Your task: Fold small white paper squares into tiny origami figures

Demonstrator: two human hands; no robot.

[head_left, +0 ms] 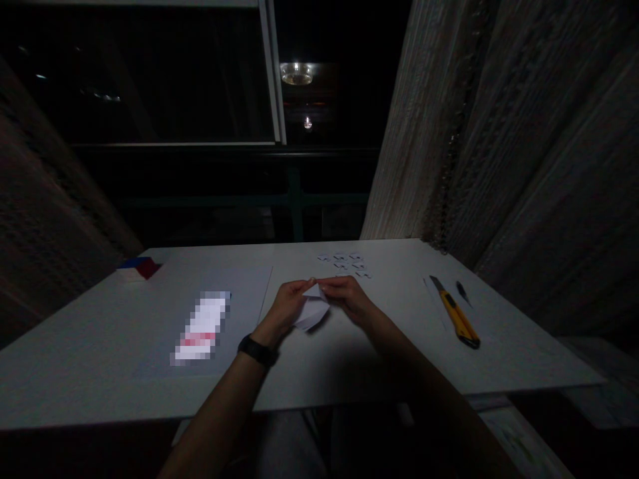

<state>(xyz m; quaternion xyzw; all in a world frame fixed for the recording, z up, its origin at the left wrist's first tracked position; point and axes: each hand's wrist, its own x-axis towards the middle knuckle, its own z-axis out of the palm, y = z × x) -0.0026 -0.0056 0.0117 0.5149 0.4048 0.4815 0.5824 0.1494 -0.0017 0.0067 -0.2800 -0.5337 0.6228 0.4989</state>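
A small piece of folded white paper (pixel 313 307) is held between both hands just above the white table (pixel 349 359). My left hand (pixel 285 306) pinches its upper left edge, fingers closed on it; a black watch sits on that wrist. My right hand (pixel 349 296) grips the paper's upper right edge, fingers curled over it. The paper's lower part hangs towards the table. The scene is dim.
Several small white paper pieces (pixel 347 263) lie beyond the hands. A yellow utility knife (pixel 456 314) and a thin dark tool (pixel 463 293) lie at the right. A blurred white-and-red sheet (pixel 202 327) lies left; a red-and-blue object (pixel 140 266) sits at the far left. Curtains hang right.
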